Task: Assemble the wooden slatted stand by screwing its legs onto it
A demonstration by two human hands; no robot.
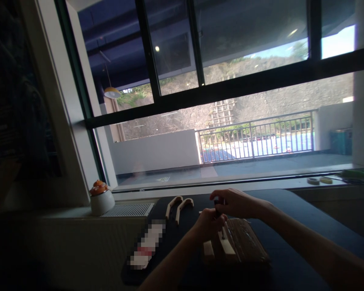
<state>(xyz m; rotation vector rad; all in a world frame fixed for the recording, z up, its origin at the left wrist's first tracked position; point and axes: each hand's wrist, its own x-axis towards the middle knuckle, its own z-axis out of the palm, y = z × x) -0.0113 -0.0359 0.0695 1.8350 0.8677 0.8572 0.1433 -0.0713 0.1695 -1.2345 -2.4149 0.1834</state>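
Observation:
My right hand is closed around the dark handle of a thin tool that looks like a screwdriver. Just below it, my left hand has its fingers curled in at the tool, around its lower part. The shaft points down at a pale wooden piece that rests on a brown, rough-grained wooden board. A second pale wooden piece lies beside it on the left. My fingers hide most of the tool.
Two curved wooden hooks lie on the dark table, left of my hands. Nearer sits a blurred-out flat item. A white pot with an orange top stands on the sill. Tape rolls lie below the window at right.

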